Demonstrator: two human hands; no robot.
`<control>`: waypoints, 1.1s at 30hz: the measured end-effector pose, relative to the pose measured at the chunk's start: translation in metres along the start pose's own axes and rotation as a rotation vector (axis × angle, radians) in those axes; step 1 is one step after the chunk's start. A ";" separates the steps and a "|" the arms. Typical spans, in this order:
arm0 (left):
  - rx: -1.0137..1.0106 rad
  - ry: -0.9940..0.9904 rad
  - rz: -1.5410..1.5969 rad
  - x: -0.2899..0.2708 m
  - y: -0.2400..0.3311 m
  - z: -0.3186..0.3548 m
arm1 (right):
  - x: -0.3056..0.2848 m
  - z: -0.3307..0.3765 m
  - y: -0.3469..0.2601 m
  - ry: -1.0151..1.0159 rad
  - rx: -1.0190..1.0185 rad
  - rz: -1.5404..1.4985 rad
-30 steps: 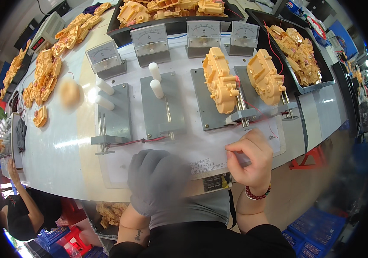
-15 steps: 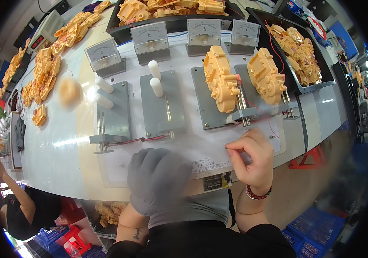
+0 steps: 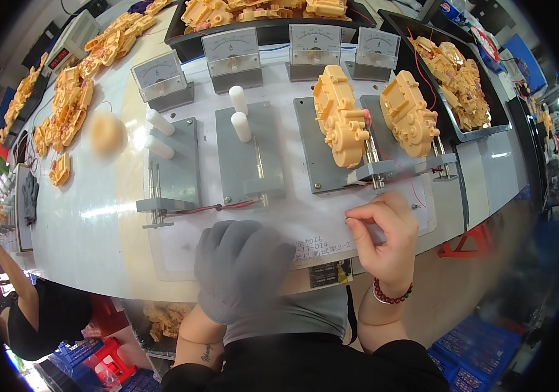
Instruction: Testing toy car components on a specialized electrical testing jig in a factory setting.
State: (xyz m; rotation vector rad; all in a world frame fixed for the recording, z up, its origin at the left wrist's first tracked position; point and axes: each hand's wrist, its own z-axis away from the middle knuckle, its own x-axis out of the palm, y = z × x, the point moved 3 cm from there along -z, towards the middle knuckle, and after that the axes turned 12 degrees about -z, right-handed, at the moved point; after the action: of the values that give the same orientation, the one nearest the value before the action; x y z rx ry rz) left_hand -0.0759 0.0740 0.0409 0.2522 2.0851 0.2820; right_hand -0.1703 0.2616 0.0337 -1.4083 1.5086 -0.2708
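My left hand (image 3: 240, 268), in a grey glove, lies palm down on the white sheet near the bench's front edge and holds nothing. My bare right hand (image 3: 384, 238), with a red bead bracelet, rests on the sheet with fingertips pinched together, just below the grey clamp (image 3: 384, 171) of a fixture. Nothing shows between its fingers. Two yellow-orange plastic gearboxes (image 3: 339, 117) (image 3: 410, 112) sit on the grey fixture plates beyond it, with thin red wires. To the left, two grey fixture plates (image 3: 250, 153) (image 3: 175, 163) carry only white pegs (image 3: 240, 124).
Several analog meters (image 3: 230, 52) stand behind the fixtures. Black trays (image 3: 462, 134) (image 3: 181, 32) of gearboxes sit at the right and back; more gearboxes (image 3: 70, 111) lie loose at the left. Another person (image 3: 37, 307) works at far left. Blue crates (image 3: 482, 353) stand on the floor.
Both of my hands have hardly moved. The person at the far left has shifted their arm.
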 end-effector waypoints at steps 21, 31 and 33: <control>0.006 -0.044 -0.039 0.005 -0.004 0.007 | 0.002 -0.002 -0.002 0.002 -0.005 0.052; -0.010 -0.060 -0.041 0.006 -0.006 0.008 | 0.004 -0.002 0.000 0.016 -0.044 0.043; 0.004 -0.049 -0.038 0.005 -0.005 0.007 | 0.004 -0.002 -0.001 0.024 -0.058 0.034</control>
State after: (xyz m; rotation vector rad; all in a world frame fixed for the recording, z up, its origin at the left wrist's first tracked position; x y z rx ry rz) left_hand -0.0726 0.0712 0.0311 0.2193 2.0396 0.2463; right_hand -0.1705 0.2577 0.0332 -1.4279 1.5697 -0.2253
